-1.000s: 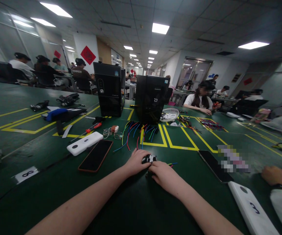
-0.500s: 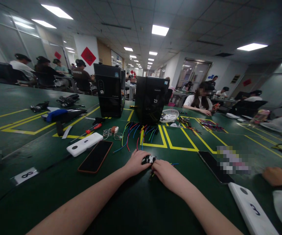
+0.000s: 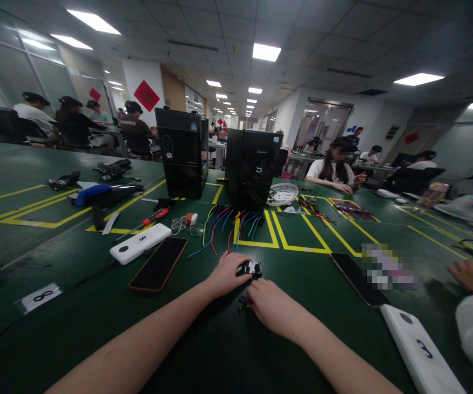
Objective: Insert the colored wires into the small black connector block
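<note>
My left hand (image 3: 229, 273) is closed around the left side of a small black-and-white block-like part (image 3: 253, 267), low over the green table. Just below that part, my right hand (image 3: 271, 306) has its fingers curled together. Thin coloured wire ends (image 3: 243, 304) stick out on the left of these fingers; how they are gripped is mostly hidden. Beyond my hands, loose red, blue and green wires (image 3: 214, 232) lie spread in front of two black computer towers (image 3: 182, 156).
Left of my hands lie a phone (image 3: 159, 264), a white power bank (image 3: 140, 243) marked 8 and a red-handled screwdriver (image 3: 155, 216). Rightward are another phone (image 3: 358, 278), a power bank (image 3: 419, 345) marked 3 and another person's hand (image 3: 472, 274). A white basket (image 3: 282, 194) stands farther back.
My right hand has shifted slightly left and toward me. Wire ends that poked out on its right now show at its lower left. My left hand stays on the block-like part.
</note>
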Available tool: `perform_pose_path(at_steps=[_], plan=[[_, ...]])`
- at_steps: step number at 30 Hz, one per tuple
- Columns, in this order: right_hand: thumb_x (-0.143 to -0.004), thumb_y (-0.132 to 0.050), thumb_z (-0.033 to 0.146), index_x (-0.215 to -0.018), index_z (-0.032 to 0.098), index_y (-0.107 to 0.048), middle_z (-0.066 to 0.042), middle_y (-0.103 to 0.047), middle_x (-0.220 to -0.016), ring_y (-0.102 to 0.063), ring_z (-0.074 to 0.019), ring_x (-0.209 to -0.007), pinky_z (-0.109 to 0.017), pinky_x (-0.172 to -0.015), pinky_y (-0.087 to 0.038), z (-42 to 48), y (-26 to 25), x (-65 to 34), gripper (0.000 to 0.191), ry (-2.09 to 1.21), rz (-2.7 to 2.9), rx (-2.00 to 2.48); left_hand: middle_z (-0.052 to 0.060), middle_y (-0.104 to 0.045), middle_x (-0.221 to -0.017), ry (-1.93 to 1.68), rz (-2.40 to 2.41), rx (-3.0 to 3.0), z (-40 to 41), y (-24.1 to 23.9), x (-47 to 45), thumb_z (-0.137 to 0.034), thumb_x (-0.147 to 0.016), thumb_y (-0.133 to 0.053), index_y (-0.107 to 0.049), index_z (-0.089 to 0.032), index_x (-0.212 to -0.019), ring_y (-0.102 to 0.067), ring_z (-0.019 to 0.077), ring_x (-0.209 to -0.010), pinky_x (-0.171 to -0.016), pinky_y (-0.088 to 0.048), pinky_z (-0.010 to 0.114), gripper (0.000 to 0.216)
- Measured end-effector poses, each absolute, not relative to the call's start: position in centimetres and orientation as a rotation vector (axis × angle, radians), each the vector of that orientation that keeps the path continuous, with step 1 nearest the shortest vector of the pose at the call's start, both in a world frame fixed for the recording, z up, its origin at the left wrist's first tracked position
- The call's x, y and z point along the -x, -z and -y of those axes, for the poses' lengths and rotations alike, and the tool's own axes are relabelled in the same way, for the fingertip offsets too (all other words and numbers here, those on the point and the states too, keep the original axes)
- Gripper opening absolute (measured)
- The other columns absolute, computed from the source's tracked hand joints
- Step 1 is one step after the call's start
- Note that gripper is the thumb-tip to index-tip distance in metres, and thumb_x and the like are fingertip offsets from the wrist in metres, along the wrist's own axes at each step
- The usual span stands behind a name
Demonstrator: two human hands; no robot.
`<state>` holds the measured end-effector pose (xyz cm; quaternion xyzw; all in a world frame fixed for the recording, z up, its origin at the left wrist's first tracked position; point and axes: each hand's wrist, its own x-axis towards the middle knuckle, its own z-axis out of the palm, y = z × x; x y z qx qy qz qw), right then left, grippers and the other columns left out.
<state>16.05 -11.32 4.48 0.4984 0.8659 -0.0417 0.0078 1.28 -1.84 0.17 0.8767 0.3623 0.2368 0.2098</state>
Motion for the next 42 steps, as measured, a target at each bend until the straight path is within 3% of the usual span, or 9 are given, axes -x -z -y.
perform_pose_path(at_steps=[4, 8, 14, 27, 29, 32, 34, 37, 42], plan=[[-0.086, -0.037, 0.013, -0.105, 0.013, -0.054, -0.012, -0.058, -0.106, -0.053, -0.0218, -0.099, -0.034, -0.084, -0.039, 11.6, -4.3, -15.7, 0.026, 0.212, -2.758, -1.623, 0.004, -0.057, -0.116, -0.647, -1.009, -2.428, 1.8, -0.1, -1.3, -0.036, -0.077, -0.059, -0.054, -0.025, -0.112, -0.046, 0.0234, -0.113, -0.105, -0.02, 0.046, 0.037], [-0.09, -0.032, 0.02, -0.113, 0.015, -0.047, -0.011, -0.063, -0.096, -0.06, -0.0187, -0.085, -0.027, -0.072, -0.041, 10.9, -5.3, -16.4, 0.027, 0.471, -2.632, -1.866, 0.004, -0.058, -0.116, -0.64, -1.013, -2.43, 1.8, 0.0, -1.3, -0.029, -0.074, -0.061, -0.054, -0.025, -0.112, -0.046, 0.0231, -0.113, -0.105, -0.02, 0.046, 0.039], [-0.089, -0.037, 0.024, -0.099, 0.017, -0.054, -0.009, -0.065, -0.093, -0.061, -0.0204, -0.082, -0.027, -0.068, -0.04, 10.3, -4.6, -16.7, 0.021, 0.43, -2.581, -1.885, 0.004, -0.058, -0.115, -0.656, -1.008, -2.418, 1.9, -0.1, -1.4, -0.033, -0.076, -0.061, -0.054, -0.025, -0.111, -0.047, 0.0242, -0.113, -0.105, -0.02, 0.048, 0.037], [-0.081, -0.049, 0.022, -0.096, 0.018, -0.058, -0.007, -0.065, -0.095, -0.06, -0.0184, -0.086, -0.026, -0.073, -0.04, 9.8, -4.5, -16.2, 0.018, 0.454, -2.604, -2.058, 0.005, -0.054, -0.116, -0.671, -1.014, -2.426, 1.9, 0.1, -1.4, -0.032, -0.077, -0.059, -0.054, -0.025, -0.115, -0.046, 0.024, -0.112, -0.106, -0.02, 0.046, 0.039], [-0.08, -0.052, 0.028, -0.101, 0.018, -0.057, -0.007, -0.063, -0.098, -0.059, -0.0196, -0.088, -0.027, -0.074, -0.041, 9.4, -5.3, -17.4, 0.024, 0.31, -2.596, -2.11, 0.005, -0.053, -0.112, -0.651, -0.982, -2.441, 2.0, -0.2, -1.3, -0.035, -0.076, -0.061, -0.053, -0.026, -0.118, -0.048, 0.0238, -0.109, -0.105, -0.021, 0.046, 0.044], [-0.072, -0.062, 0.038, -0.117, 0.018, -0.05, -0.01, -0.06, -0.107, -0.057, -0.0231, -0.096, -0.03, -0.079, -0.041, 8.9, -5.7, -18.9, 0.05, 0.151, -2.605, -2.085, 0.005, -0.054, -0.107, -0.594, -0.907, -2.47, 2.1, -0.5, -1.1, -0.038, -0.077, -0.061, -0.045, -0.028, -0.127, -0.048, 0.0232, -0.106, -0.106, -0.017, 0.047, 0.053], [-0.07, -0.063, 0.039, -0.113, 0.018, -0.054, -0.01, -0.062, -0.104, -0.058, -0.0237, -0.095, -0.03, -0.079, -0.042, 8.7, -5.4, -19.4, 0.048, 0.162, -2.566, -2.029, 0.004, -0.056, -0.107, -0.58, -0.865, -2.478, 2.2, -0.6, -1.1, -0.036, -0.079, -0.059, -0.038, -0.028, -0.132, -0.047, 0.0227, -0.109, -0.107, -0.013, 0.048, 0.058], [-0.073, -0.059, 0.039, -0.093, 0.018, -0.06, -0.008, -0.065, -0.092, -0.061, -0.0226, -0.087, -0.029, -0.074, -0.043, 8.4, -4.9, -19.9, 0.029, 0.166, -2.427, -2.076, 0.003, -0.056, -0.114, -0.623, -0.862, -2.456, 2.3, -0.5, -1.1, -0.033, -0.081, -0.056, -0.029, -0.028, -0.136, -0.044, 0.0218, -0.115, -0.108, -0.01, 0.049, 0.062], [-0.075, -0.054, 0.041, -0.09, 0.014, -0.061, -0.014, -0.065, -0.091, -0.063, -0.0256, -0.083, -0.031, -0.065, -0.045, 6.1, -4.7, -24.0, 0.031, 0.139, -1.939, -2.439, 0.006, -0.051, -0.124, -0.613, -0.912, -2.448, 2.4, -0.5, -1.2, -0.032, -0.081, -0.053, -0.032, -0.025, -0.133, -0.043, 0.0231, -0.118, -0.108, -0.013, 0.05, 0.057]])
